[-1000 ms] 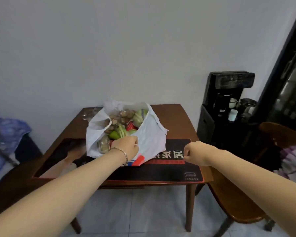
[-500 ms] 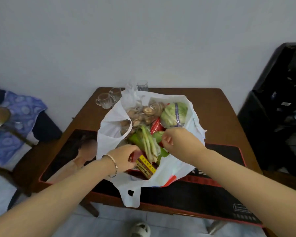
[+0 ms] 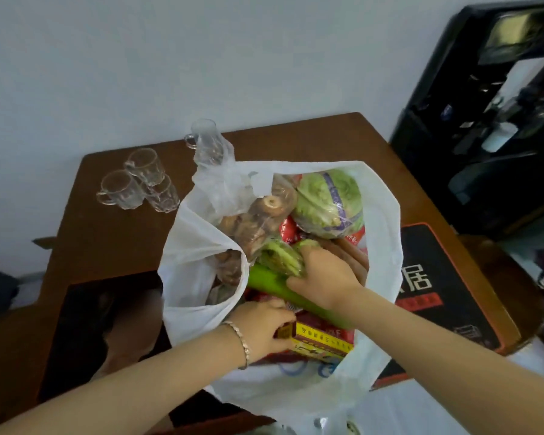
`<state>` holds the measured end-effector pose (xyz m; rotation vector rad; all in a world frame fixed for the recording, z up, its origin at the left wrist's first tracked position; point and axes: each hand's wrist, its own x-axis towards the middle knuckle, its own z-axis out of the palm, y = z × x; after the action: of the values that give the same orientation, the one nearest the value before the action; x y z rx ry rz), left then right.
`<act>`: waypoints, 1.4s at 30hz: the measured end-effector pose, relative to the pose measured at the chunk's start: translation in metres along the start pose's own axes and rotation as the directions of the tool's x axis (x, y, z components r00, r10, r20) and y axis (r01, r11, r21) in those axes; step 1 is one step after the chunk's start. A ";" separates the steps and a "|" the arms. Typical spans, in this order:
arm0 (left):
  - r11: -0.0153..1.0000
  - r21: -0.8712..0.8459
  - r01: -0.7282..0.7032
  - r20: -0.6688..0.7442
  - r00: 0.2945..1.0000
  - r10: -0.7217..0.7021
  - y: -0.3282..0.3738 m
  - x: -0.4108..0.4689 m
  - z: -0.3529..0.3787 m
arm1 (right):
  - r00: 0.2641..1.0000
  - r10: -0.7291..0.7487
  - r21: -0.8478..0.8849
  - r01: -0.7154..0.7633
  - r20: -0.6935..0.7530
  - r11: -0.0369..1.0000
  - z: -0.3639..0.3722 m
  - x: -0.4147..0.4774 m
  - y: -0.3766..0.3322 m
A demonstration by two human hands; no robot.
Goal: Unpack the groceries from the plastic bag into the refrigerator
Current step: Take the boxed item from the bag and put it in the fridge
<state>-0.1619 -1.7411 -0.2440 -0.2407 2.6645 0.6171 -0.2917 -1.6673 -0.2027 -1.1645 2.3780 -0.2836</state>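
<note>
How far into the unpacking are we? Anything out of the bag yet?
Done: nothing visibly; the plastic bag sits full on the table. In hand: right hand grips the green stalks, left hand holds the red-and-yellow box, both inside the bag. Left: lettuce, mushrooms, everything else; no refrigerator in view.

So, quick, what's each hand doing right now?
Left hand: grips the yellow box.
Right hand: grips the green stalk.

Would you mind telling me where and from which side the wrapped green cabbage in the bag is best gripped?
Set a wide grip over the cabbage across its rounded top, coming from above. It lies uppermost and uncovered at the far side of the plastic bag, while the mushrooms crowd its left flank.
</note>
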 end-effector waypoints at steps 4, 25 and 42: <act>0.988 -0.156 0.017 -0.116 0.993 -0.036 -0.002 -0.006 -0.012 | 1.000 0.010 -0.007 -0.010 -0.004 1.000 -0.022 -0.002 0.010; 0.876 -0.409 -0.255 -0.563 0.826 -0.023 0.048 0.022 -0.145 | 0.837 0.010 0.090 0.047 -0.547 0.995 -0.154 -0.175 0.074; 0.636 -0.187 -0.748 -0.304 0.660 0.687 0.586 0.061 -0.009 | 0.091 0.659 0.248 -0.881 -0.747 0.402 -0.098 -0.651 0.290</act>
<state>-0.3672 -1.2296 -0.0356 0.7985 2.7933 1.3061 -0.1968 -0.9782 -0.0179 0.5846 3.4768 -0.0385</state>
